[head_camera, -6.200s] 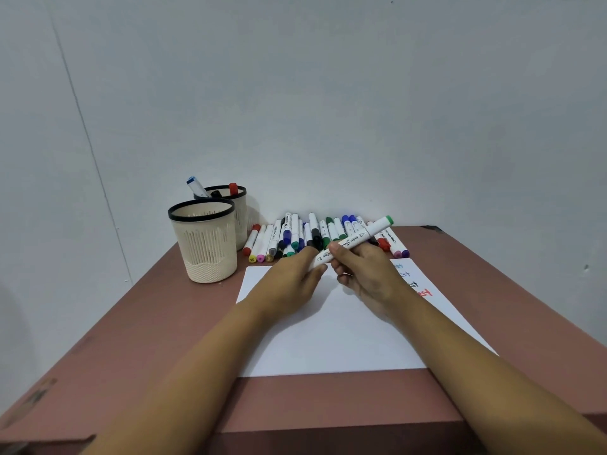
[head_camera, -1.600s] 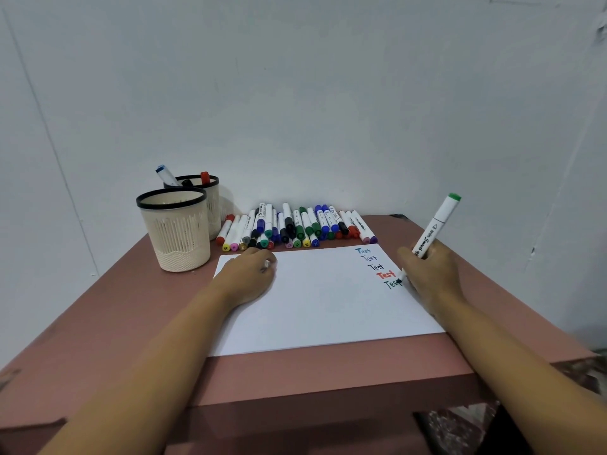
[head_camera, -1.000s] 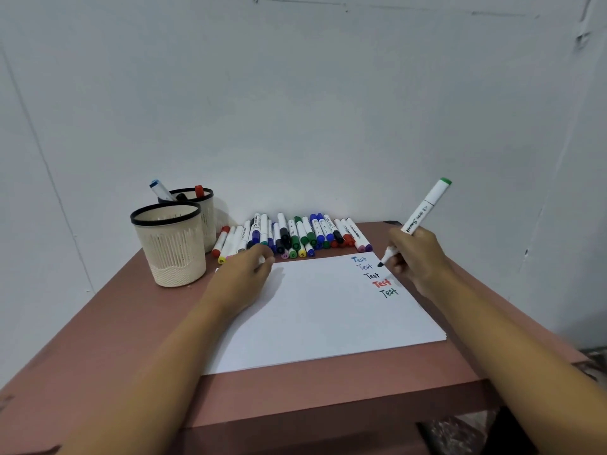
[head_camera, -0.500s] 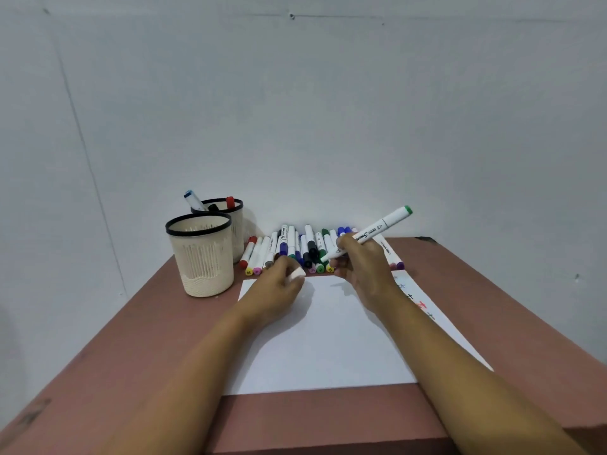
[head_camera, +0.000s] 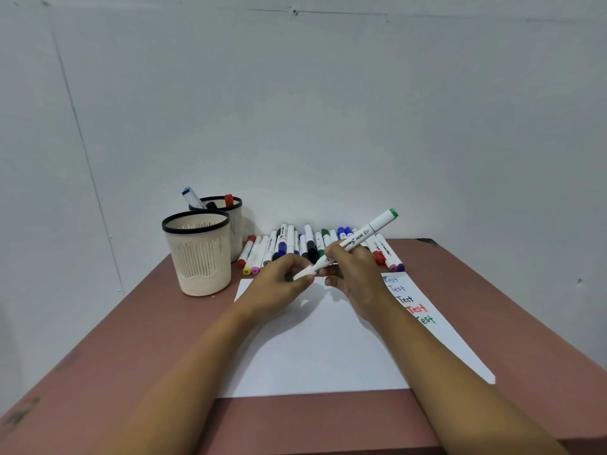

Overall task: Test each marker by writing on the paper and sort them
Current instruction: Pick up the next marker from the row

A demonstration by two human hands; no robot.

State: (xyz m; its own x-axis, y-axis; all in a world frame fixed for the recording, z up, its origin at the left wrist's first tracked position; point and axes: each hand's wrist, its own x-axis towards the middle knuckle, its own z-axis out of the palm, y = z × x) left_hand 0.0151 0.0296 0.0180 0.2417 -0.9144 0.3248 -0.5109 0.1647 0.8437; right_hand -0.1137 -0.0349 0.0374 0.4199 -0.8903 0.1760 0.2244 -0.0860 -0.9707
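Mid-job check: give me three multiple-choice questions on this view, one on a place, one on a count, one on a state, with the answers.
1. Where on the paper are the written words?
A. near left corner
B. dead centre
C. down its right side, from the far end

2. How many written lines show?
A. five
B. two
C. nine

3. How is the green-ended marker placed?
A. lying on the table
B. gripped by the left hand and right hand
C. standing in a cup

Answers:
1. C: the lines run beside the right wrist, by the paper's right edge.
2. A: five lines are stacked there, the last two red and green.
3. B: fingers of both hands curl round it above the paper.
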